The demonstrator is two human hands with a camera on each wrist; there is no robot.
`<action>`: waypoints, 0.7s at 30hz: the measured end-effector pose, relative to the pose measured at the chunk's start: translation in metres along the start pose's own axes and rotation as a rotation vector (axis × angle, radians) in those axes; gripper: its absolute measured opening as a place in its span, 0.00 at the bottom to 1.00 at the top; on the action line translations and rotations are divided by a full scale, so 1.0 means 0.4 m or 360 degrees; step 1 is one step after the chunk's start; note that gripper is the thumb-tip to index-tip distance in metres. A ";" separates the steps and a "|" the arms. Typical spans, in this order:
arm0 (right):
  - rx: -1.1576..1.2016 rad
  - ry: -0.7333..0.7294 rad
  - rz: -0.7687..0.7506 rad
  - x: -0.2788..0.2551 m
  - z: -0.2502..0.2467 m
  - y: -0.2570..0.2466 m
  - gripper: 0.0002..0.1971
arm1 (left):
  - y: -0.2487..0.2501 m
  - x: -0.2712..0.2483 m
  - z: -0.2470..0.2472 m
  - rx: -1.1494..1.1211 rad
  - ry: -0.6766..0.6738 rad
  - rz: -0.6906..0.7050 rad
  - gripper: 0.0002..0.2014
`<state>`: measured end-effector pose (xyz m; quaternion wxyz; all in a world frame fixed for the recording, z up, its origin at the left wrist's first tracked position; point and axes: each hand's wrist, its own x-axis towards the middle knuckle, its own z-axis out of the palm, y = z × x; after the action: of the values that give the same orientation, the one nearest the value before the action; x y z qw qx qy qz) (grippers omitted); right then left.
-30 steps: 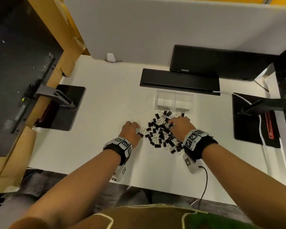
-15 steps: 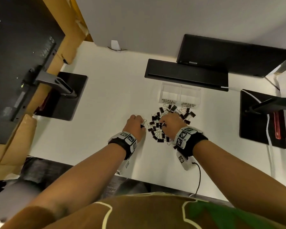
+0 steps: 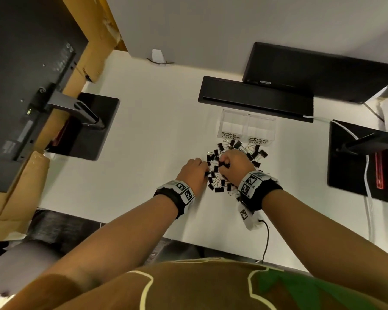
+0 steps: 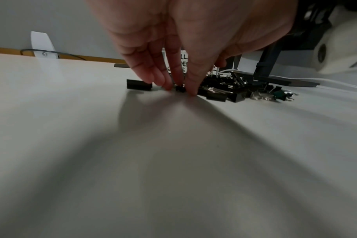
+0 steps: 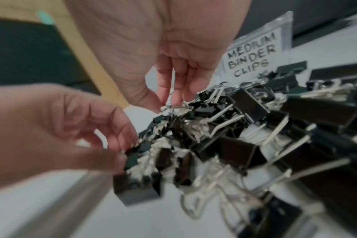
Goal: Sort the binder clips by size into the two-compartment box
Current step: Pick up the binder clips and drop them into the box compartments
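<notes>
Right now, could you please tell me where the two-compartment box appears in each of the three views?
Head: two-compartment box sits upper centre, just beyond the clip pile.
Left wrist: only a bit of its white label shows between the fingers, centre top.
Right wrist: its MEDIUM BINDER CLIPS label stands upper right, behind the pile.
Shared landmark: the handwritten labels on the box front.

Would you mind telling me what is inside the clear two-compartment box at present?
Both compartments of the clear plastic two-compartment box look empty; its paper labels hide the front strip.

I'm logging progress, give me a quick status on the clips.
Left hand pinching a small clip. Right hand picking at the clip pile. Box looks empty. Nothing blocking it.
</notes>
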<state>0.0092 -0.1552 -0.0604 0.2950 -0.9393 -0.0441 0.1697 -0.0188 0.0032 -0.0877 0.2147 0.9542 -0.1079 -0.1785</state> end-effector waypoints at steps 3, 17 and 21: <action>0.0426 0.0154 0.0270 -0.001 -0.029 0.011 0.09 | 0.002 0.006 -0.002 -0.0018 -0.0010 0.0004 0.10; 0.1287 0.0194 0.0778 0.178 -0.213 -0.006 0.07 | 0.009 -0.012 -0.030 -0.0187 -0.0011 0.0093 0.07; 0.0850 0.0330 0.0574 0.169 -0.195 -0.002 0.14 | 0.021 -0.019 -0.058 -0.0425 0.0089 -0.0044 0.08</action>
<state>0.0996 -0.1844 -0.0197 0.4988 -0.8337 0.1991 0.1283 -0.0179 0.0066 -0.0622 0.3403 0.9231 -0.0639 -0.1674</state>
